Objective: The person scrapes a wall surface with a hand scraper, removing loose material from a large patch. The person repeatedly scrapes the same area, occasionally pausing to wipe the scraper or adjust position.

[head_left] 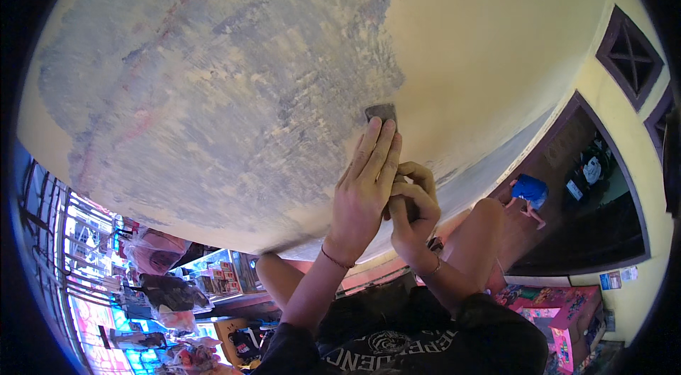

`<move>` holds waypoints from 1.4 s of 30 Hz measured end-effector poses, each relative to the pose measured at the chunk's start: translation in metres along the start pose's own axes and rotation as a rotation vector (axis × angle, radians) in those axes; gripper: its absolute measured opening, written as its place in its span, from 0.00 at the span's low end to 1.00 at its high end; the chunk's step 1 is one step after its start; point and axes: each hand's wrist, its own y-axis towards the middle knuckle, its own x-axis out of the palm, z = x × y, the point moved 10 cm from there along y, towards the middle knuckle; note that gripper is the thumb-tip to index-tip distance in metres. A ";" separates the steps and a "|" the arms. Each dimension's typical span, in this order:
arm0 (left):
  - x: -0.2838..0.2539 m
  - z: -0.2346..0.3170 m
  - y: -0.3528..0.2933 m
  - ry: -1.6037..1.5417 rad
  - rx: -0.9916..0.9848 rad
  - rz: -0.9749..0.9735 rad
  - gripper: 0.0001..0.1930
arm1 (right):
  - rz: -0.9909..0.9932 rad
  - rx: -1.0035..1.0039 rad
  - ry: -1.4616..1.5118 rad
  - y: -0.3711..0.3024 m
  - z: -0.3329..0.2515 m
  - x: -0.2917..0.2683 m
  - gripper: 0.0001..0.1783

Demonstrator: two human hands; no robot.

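Note:
A dark grey flat-bladed scraper (383, 112) lies against a broad cream surface (482, 27) with a large patch of uneven grey coating (234, 84). My left hand (364, 180) lies flat over the blade, fingers stretched out and close together, and only the blade's far end shows beyond the fingertips. Just below and to the right, my right hand (415, 208) is closed, its fingers curled round the scraper's dark lower part. My left hand hides most of the scraper.
A person in blue (530, 190) bends down near a dark doorway (603, 212) at right. Window bars (60, 233), hanging bags (170, 293) and a glass case (223, 272) stand at lower left. A pink patterned box (567, 304) sits at lower right.

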 end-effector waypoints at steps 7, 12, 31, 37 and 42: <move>0.001 0.004 0.004 0.035 -0.011 -0.020 0.28 | 0.005 0.006 0.037 -0.003 -0.004 -0.004 0.09; 0.007 0.003 0.000 0.056 -0.021 -0.052 0.28 | -0.027 -0.057 -0.104 -0.002 -0.007 -0.003 0.09; -0.003 0.013 0.017 -0.022 0.038 0.074 0.28 | 0.009 -0.009 -0.057 0.020 -0.013 -0.007 0.08; 0.008 0.009 -0.004 -0.009 -0.021 -0.052 0.31 | -0.032 -0.197 -0.166 -0.004 -0.023 0.005 0.10; 0.016 0.000 -0.017 0.000 -0.070 -0.054 0.34 | -0.035 -0.237 -0.303 -0.014 -0.009 0.003 0.10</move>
